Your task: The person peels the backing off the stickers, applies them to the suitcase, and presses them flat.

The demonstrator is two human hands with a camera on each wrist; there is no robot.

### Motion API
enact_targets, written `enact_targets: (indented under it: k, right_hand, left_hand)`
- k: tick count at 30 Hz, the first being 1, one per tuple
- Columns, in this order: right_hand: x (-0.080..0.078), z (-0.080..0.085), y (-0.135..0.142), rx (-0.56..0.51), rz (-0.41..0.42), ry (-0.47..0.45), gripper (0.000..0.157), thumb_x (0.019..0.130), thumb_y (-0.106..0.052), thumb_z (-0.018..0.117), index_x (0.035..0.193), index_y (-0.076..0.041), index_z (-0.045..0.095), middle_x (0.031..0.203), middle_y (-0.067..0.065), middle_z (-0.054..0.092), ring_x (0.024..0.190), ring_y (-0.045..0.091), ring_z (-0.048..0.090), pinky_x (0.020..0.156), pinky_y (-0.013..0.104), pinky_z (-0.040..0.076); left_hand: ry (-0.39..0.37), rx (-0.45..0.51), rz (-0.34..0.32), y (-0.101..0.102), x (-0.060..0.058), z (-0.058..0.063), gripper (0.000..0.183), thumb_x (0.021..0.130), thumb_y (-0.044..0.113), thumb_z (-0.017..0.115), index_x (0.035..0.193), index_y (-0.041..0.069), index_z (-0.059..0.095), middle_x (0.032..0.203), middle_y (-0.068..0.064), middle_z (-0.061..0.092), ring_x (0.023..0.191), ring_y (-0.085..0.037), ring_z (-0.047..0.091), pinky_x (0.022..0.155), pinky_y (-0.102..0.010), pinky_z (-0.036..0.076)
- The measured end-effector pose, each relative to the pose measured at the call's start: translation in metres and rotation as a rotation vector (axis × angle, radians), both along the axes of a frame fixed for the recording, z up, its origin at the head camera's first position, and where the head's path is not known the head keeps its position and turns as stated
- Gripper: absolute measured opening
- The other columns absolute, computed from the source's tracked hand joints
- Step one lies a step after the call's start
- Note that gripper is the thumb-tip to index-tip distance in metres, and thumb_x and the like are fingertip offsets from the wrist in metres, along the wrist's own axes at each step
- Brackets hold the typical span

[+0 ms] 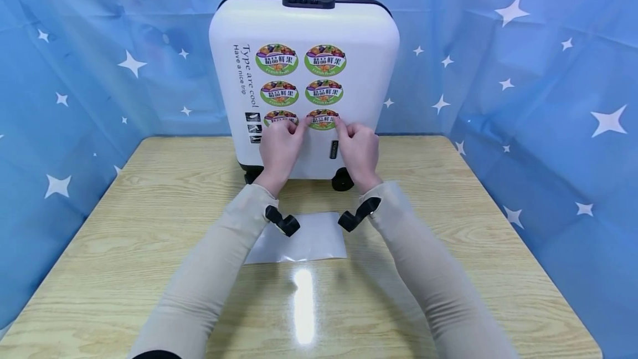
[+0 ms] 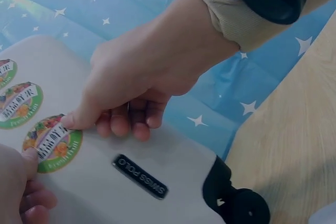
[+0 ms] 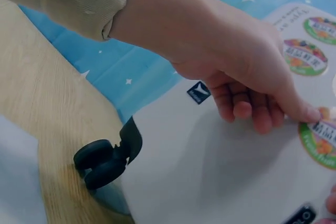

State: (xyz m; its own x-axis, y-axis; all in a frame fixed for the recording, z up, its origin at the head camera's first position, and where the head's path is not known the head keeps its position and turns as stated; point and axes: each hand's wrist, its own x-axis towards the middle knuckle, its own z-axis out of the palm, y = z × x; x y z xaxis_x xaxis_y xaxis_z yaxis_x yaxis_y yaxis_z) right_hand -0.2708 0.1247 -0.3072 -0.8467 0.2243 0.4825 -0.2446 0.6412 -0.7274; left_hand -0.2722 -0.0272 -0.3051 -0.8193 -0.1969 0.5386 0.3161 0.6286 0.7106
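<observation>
A white suitcase (image 1: 359,32) stands upright on the table, with oval fruit stickers in two columns on its front. Both thumbs press the lower right sticker (image 1: 323,121), which lies against the case. My left hand (image 1: 278,151) touches its left edge and partly covers the lower left sticker (image 1: 280,117). On the sticker's right edge is the thumb of my right hand (image 1: 361,151). The left wrist view shows that right hand (image 2: 142,72) with its other fingers loosely curled, apart from the sticker. Across the right wrist view, the left hand (image 3: 236,56) is bent likewise.
A glossy white sheet (image 1: 314,240) lies on the wooden table (image 1: 164,198) below the wrists. A dark SWISS POLO label (image 2: 140,177) sits under the sticker. Black wheels (image 1: 342,180) carry the suitcase. Blue star-patterned cloth (image 1: 538,71) hangs behind and at both sides.
</observation>
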Motion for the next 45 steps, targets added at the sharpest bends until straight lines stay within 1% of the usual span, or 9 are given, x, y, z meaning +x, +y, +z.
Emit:
enact_targets:
  k: [10, 17, 23, 29, 32, 35, 38, 42, 45]
  right_hand:
    - [-0.003, -0.016, -0.002, -0.046, 0.041, 0.01, 0.06, 0.09, -0.052, 0.051, 0.051, -0.007, 0.054, 0.046, 0.004, 0.049, 0.043, 0.019, 0.045, 0.041, 0.028, 0.03]
    - [0.0, -0.021, -0.003, -0.117, 0.084, -0.075, 0.061, 0.09, -0.054, 0.048, 0.065, -0.002, 0.067, 0.057, 0.01, 0.062, 0.045, 0.02, 0.051, 0.041, 0.029, 0.036]
    - [0.001, -0.024, -0.004, -0.135, 0.095, -0.099, 0.061, 0.091, -0.055, 0.046, 0.068, -0.002, 0.067, 0.06, 0.011, 0.061, 0.05, 0.02, 0.053, 0.045, 0.03, 0.038]
    - [0.001, -0.025, -0.003, -0.14, 0.113, -0.112, 0.061, 0.092, -0.053, 0.045, 0.067, -0.002, 0.066, 0.06, 0.01, 0.061, 0.05, 0.02, 0.054, 0.045, 0.03, 0.04]
    - [0.0, -0.026, -0.003, -0.142, 0.116, -0.1, 0.059, 0.092, -0.051, 0.047, 0.066, -0.001, 0.066, 0.06, 0.01, 0.061, 0.05, 0.02, 0.054, 0.046, 0.031, 0.04]
    - [-0.001, -0.03, -0.003, -0.096, 0.11, -0.077, 0.057, 0.093, -0.047, 0.05, 0.064, 0.0, 0.066, 0.056, 0.006, 0.059, 0.049, 0.019, 0.053, 0.046, 0.03, 0.04]
    - [-0.002, -0.037, -0.002, -0.087, 0.105, -0.057, 0.053, 0.092, -0.043, 0.054, 0.064, 0.001, 0.066, 0.056, 0.004, 0.059, 0.05, 0.019, 0.053, 0.047, 0.029, 0.04]
    - [-0.001, -0.042, -0.002, -0.122, 0.109, -0.054, 0.051, 0.091, -0.043, 0.056, 0.067, 0.001, 0.067, 0.06, 0.005, 0.06, 0.054, 0.019, 0.053, 0.049, 0.029, 0.041]
    - [0.0, -0.042, -0.002, -0.109, 0.117, -0.041, 0.051, 0.091, -0.043, 0.056, 0.067, 0.001, 0.067, 0.06, 0.005, 0.061, 0.054, 0.019, 0.053, 0.049, 0.03, 0.04]
  left_hand:
    - [0.005, -0.012, -0.014, 0.005, 0.001, -0.015, 0.055, 0.09, 0.052, 0.051, 0.057, 0.009, 0.061, 0.048, 0.001, 0.051, 0.044, -0.015, 0.045, 0.041, -0.027, 0.03]
    - [0.002, -0.008, -0.03, 0.01, 0.0, -0.023, 0.057, 0.091, 0.052, 0.048, 0.06, 0.008, 0.065, 0.048, 0.002, 0.051, 0.042, -0.014, 0.044, 0.04, -0.027, 0.03]
    - [0.012, 0.006, -0.046, 0.012, -0.002, -0.027, 0.056, 0.092, 0.05, 0.049, 0.058, 0.008, 0.064, 0.048, 0.004, 0.052, 0.042, -0.013, 0.044, 0.04, -0.027, 0.03]
    - [-0.016, 0.002, -0.054, 0.015, -0.001, -0.031, 0.055, 0.092, 0.051, 0.047, 0.06, 0.009, 0.063, 0.051, 0.003, 0.054, 0.044, -0.013, 0.046, 0.041, -0.027, 0.033]
    - [-0.021, -0.002, -0.052, 0.016, -0.001, -0.032, 0.053, 0.092, 0.05, 0.048, 0.06, 0.01, 0.062, 0.052, 0.004, 0.054, 0.045, -0.012, 0.047, 0.042, -0.026, 0.034]
    - [-0.028, -0.006, -0.059, 0.017, -0.001, -0.035, 0.05, 0.092, 0.047, 0.051, 0.058, 0.011, 0.059, 0.05, 0.003, 0.052, 0.044, -0.014, 0.045, 0.041, -0.027, 0.032]
    - [-0.051, 0.002, -0.075, 0.017, -0.001, -0.041, 0.05, 0.092, 0.045, 0.053, 0.057, 0.01, 0.06, 0.049, 0.002, 0.051, 0.044, -0.015, 0.044, 0.041, -0.027, 0.029]
    - [-0.082, 0.018, -0.086, 0.017, 0.001, -0.047, 0.051, 0.09, 0.047, 0.055, 0.059, 0.007, 0.063, 0.048, 0.001, 0.05, 0.044, -0.016, 0.044, 0.04, -0.027, 0.027]
    - [-0.086, 0.012, -0.087, 0.017, 0.002, -0.047, 0.051, 0.09, 0.048, 0.055, 0.06, 0.008, 0.064, 0.049, 0.002, 0.051, 0.045, -0.015, 0.044, 0.041, -0.028, 0.028]
